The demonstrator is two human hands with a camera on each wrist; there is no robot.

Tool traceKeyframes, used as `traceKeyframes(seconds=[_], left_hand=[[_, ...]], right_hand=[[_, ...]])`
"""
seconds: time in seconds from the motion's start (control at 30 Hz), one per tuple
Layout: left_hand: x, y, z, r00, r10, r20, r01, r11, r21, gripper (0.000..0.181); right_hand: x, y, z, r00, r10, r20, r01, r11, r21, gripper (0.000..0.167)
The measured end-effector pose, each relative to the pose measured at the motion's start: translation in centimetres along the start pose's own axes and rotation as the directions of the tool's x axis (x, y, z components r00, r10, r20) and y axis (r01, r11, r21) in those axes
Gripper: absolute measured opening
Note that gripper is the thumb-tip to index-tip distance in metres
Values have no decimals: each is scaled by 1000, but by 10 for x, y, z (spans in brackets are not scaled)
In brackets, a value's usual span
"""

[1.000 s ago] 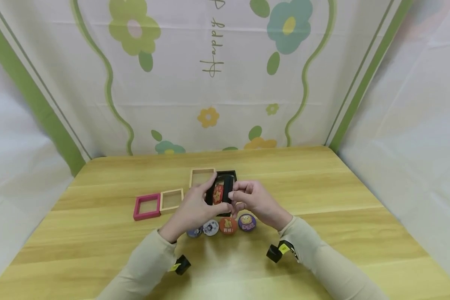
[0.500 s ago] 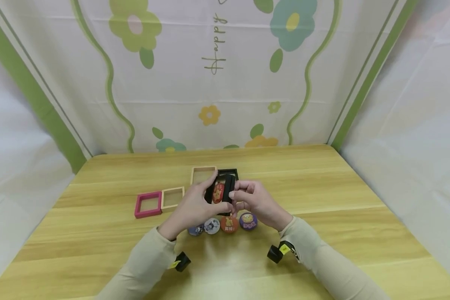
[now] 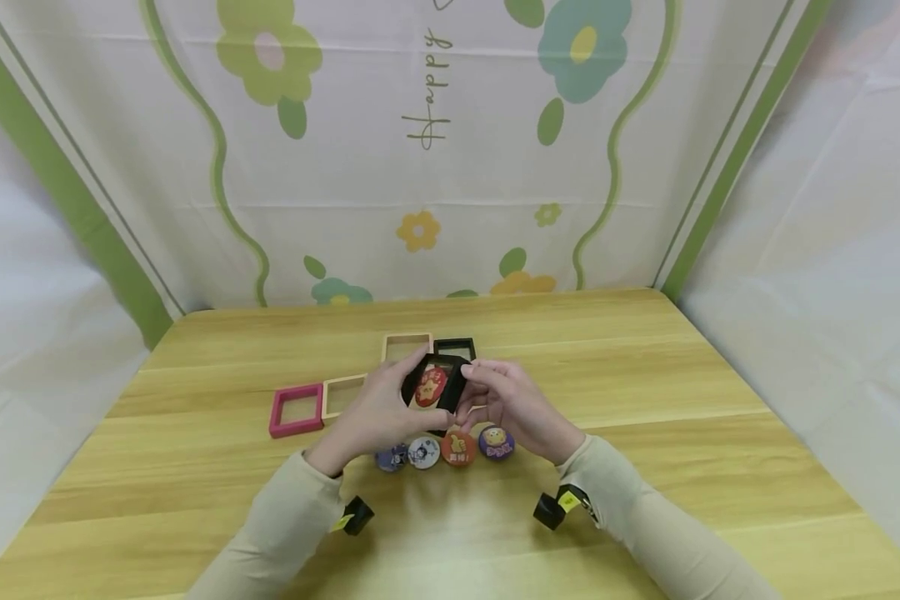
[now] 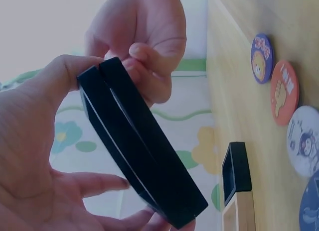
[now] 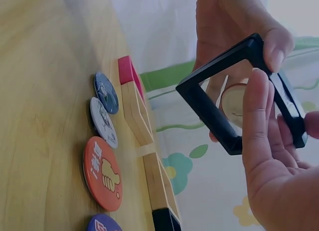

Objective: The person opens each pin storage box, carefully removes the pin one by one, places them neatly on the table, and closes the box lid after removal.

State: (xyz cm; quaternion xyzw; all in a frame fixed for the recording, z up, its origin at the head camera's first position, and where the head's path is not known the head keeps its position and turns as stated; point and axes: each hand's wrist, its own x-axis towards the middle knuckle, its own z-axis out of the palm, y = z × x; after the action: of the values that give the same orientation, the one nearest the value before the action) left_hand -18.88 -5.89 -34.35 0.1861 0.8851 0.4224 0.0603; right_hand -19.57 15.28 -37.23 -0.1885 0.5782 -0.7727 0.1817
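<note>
My left hand point(image 3: 378, 408) grips a black square display frame point(image 3: 453, 398) above the table, its thumb and fingers on opposite edges. A round red badge point(image 3: 430, 386) with a yellow figure sits in the frame's window; its pale back point(image 5: 233, 104) shows in the right wrist view. My right hand point(image 3: 517, 408) pinches the frame's right side, thumb near the upper corner. In the left wrist view the frame point(image 4: 144, 146) appears edge-on as two black halves close together, with a narrow gap between them.
Below the hands lie a blue badge point(image 3: 392, 457), a white badge point(image 3: 423, 452), an orange badge point(image 3: 459, 448) and a purple badge point(image 3: 497, 442). Behind are a pink frame point(image 3: 276, 421), two light wooden frames point(image 3: 407, 337) and another black frame point(image 3: 453, 341). A printed curtain point(image 3: 307, 167) hangs beyond the table.
The held frame has tilted, so the red badge shows more fully from above. My right thumb has shifted up to its upper right corner. The things on the table have stayed put.
</note>
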Motion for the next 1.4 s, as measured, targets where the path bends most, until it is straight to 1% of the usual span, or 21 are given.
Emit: traceKeyframes(seconds=[0.13,0.2,0.3,0.4,0.53,0.67,0.83,0.9,1.03,1.13,1.23,1.4], left_hand=[[1,-2,-6,999,-6,34,7,999,-48,102],[0,-3,-9,999,-25,41,28,997,-66,104],[0,-2,-13,998,-44,42,46,997,-57,105],[0,-2,-14,998,-51,49,54,997,-51,104],[-2,0,-16,996,-63,57,68,995,-77,101],[-3,3,-19,995,-77,56,82,993,-88,95],[-6,6,-24,995,-91,40,93,994,-62,92],[-7,6,-26,995,-99,32,101,992,-74,93],[-7,5,-29,994,-112,5,112,983,-142,88],[-7,5,-30,994,-108,-23,101,975,-197,82],[-6,5,-31,994,-104,-47,90,969,-229,79],[-6,7,-32,987,-144,-65,119,948,-295,75]], right_hand=[[0,0,2,1000,26,8,-26,1000,10,25],[-1,-1,2,999,33,12,-33,999,16,25],[-2,-1,4,999,36,20,-36,999,21,25],[-2,-2,4,999,35,25,-36,999,34,26],[-3,-2,4,999,37,32,-39,997,61,27],[-2,-2,3,998,45,45,-49,995,83,22],[-2,-2,3,997,62,53,-68,992,108,20],[-2,-1,4,996,71,48,-76,991,109,20],[-3,-1,3,996,87,33,-90,989,114,19],[-3,-2,3,996,91,24,-93,987,131,18],[-4,-4,4,996,93,20,-95,985,147,18],[-4,-6,4,996,90,26,-93,984,154,19]])
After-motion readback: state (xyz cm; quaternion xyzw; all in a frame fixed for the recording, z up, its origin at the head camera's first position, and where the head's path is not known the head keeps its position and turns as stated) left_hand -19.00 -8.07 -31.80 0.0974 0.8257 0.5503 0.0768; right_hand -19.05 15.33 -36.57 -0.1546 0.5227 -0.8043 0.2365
